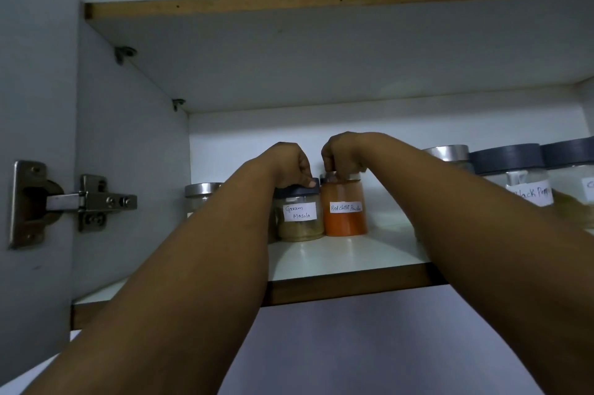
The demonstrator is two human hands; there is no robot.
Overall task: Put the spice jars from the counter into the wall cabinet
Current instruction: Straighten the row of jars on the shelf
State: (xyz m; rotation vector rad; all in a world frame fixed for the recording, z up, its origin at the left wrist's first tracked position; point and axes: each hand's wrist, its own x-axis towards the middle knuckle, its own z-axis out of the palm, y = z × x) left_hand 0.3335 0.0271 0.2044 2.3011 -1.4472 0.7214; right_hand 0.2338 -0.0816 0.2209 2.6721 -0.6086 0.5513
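Note:
Both my arms reach up into the open wall cabinet. My left hand [291,164] grips the dark lid of the "Garam Masala" jar [300,218], which stands on the lower shelf [353,256]. Right beside it stands the orange "Red Chilli Powder" jar [344,216], and my right hand [342,152] is closed over its lid. The two jars stand side by side, nearly touching, at the middle of the shelf.
A silver-lidded jar [201,197] stands left of my left arm. To the right are a silver-lidded jar [448,153], a "Black Pepper" jar [514,182] and another dark-lidded jar [575,169]. An upper shelf [321,2] sits above. The door hinge [74,201] is at the left.

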